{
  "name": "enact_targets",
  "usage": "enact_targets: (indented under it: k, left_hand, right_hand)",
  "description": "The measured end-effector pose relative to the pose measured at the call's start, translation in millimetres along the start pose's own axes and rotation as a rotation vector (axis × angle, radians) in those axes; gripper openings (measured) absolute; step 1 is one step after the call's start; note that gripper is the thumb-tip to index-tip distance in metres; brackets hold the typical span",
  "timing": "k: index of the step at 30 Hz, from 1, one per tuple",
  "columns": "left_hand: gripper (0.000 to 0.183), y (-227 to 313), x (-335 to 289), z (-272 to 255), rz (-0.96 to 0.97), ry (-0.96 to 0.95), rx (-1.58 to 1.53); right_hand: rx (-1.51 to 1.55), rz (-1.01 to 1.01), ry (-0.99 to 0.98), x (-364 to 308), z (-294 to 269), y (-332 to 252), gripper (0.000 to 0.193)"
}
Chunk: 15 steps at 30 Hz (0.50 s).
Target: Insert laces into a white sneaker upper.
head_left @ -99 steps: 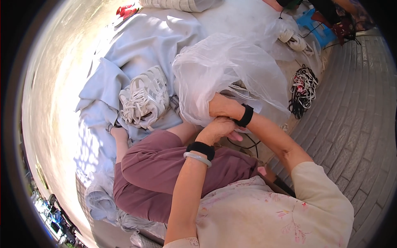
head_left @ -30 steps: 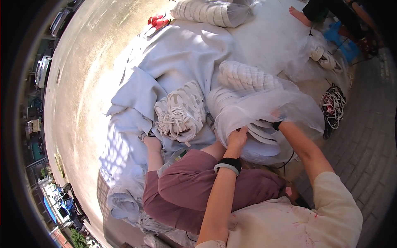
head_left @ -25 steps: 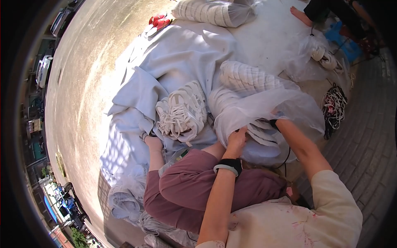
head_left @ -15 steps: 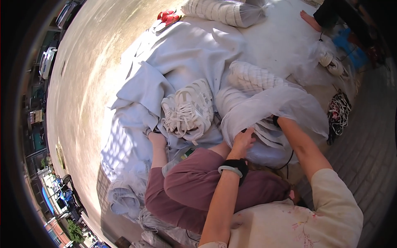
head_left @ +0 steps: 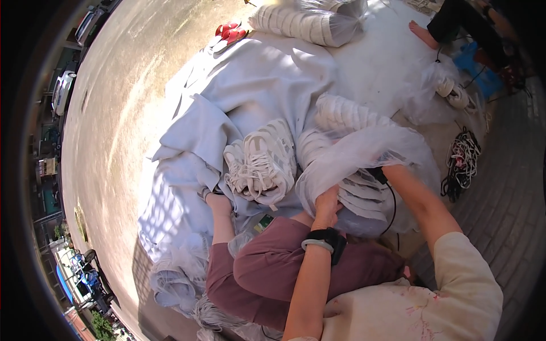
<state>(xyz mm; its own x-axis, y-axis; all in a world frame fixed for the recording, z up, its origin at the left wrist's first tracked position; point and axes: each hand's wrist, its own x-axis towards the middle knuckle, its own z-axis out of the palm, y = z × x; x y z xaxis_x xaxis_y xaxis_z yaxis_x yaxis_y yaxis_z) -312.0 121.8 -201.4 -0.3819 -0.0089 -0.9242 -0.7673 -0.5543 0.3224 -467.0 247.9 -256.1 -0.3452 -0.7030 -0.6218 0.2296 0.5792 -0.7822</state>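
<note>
In front of my right knee lies a clear plastic bag with a nested stack of white shoe uppers showing at its mouth. My left hand is closed at the bag's near left edge, its fingertips partly covered by the film. My right hand reaches into the bag's right side, and its fingers are hidden there. A black cord hangs down near my right wrist. Another stack of white laced shoe uppers rests on the cloth to the left of the bag.
A pale grey cloth spreads over the ground ahead. Farther off are red shoes and another bagged roll of uppers. Bundled laces lie at right, bagged pieces at lower left. Another person's bare foot is at upper right.
The bag's film has been drawn up and back, baring more of the stacked uppers. My left hand has shifted slightly left and nearer to me. The whole view has tilted a little.
</note>
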Motion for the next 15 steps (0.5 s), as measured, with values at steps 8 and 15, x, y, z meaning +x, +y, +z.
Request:
enact_targets:
  k: [8, 15]
  left_hand:
    - [0.044, -5.6, 4.2, 1.2, 0.037, 0.021, -0.003]
    - [0.045, -13.4, 13.6, -5.8, 0.023, -0.006, 0.023]
  right_hand:
    - [-0.087, 0.033, -0.074, 18.0, 2.7, -13.0, 0.025]
    - [-0.165, 0.039, -0.143, 35.9, 5.7, -24.5, 0.025]
